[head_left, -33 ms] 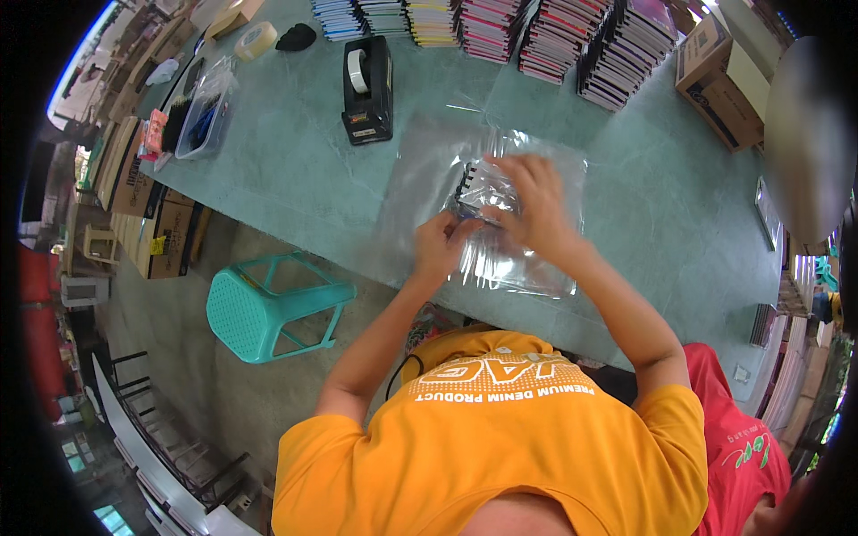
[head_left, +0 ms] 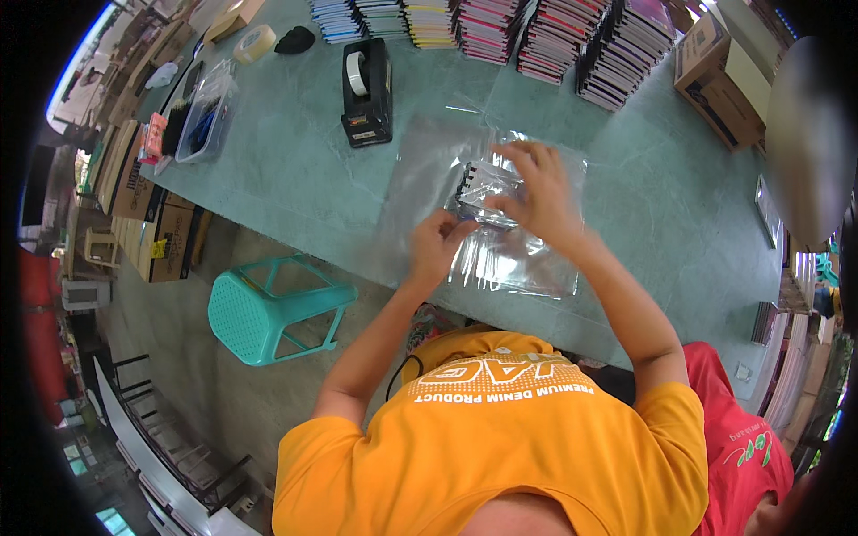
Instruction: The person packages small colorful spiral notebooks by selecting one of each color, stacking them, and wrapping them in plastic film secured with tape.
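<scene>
A small notebook [head_left: 490, 186] with a dark spiral binding along its left edge lies under shiny clear film. Beneath it are clear plastic sheets [head_left: 407, 192] spread on the table. My left hand [head_left: 436, 246] is closed at the notebook's lower left corner, thumb and forefinger on the film there. My right hand [head_left: 543, 198] hovers over the notebook's right side, fingers apart and curved, with nothing visibly gripped. Glare and the fingers hide part of the notebook's right edge.
A black tape dispenser [head_left: 367, 94] stands beyond the sheets. Stacks of booklets [head_left: 545, 40] line the far edge, with a cardboard box [head_left: 718, 80] at right. A clear tub [head_left: 207, 121] sits far left. A green stool [head_left: 268, 308] stands left; someone in red [head_left: 728, 429] is at my right.
My right hand has shifted slightly right and its fingers have spread away from the notebook, showing more of it. My left hand stays at the corner, nearly unmoved.
</scene>
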### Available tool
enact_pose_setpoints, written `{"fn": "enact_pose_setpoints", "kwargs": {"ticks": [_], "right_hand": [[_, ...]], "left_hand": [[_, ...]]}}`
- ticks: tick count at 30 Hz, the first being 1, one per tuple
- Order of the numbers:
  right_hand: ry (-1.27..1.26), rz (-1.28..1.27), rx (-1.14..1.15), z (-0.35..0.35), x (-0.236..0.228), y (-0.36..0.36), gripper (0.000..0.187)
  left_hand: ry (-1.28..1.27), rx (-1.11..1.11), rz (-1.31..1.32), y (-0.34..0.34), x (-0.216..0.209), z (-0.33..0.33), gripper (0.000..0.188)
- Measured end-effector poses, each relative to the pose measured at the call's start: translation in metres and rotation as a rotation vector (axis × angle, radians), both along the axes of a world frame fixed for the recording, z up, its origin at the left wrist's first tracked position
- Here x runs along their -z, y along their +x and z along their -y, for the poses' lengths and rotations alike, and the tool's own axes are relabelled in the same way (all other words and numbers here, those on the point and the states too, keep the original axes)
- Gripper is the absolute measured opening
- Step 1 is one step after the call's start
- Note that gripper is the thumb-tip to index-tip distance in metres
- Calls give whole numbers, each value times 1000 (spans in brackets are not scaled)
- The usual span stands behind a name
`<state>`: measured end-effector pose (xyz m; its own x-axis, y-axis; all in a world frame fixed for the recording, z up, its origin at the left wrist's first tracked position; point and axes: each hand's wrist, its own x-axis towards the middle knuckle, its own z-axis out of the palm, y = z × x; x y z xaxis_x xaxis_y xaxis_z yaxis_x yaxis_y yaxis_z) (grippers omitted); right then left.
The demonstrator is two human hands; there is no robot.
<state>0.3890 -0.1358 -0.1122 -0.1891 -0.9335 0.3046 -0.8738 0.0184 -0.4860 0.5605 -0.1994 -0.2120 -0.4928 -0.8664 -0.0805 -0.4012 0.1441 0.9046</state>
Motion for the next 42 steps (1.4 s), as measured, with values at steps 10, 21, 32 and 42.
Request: {"fn": "enact_pose_setpoints", "kwargs": {"ticks": [10,21,32,42], "right_hand": [[388,691,217,-20,-18,-43,69],[557,138,1179,-158,27,-132,96],[629,312,1176,-216,35,-311,108],[700,-188,1850,-457,-65,-469,100]], "left_hand": [[-129,492,-72,-60,-74,41,69],[-443,1424,-451,-144,-75,-90,37],[-376,1569,-230,-203,-7,-168,29],[-432,1281,-178,-218,14,-160,15]]}}
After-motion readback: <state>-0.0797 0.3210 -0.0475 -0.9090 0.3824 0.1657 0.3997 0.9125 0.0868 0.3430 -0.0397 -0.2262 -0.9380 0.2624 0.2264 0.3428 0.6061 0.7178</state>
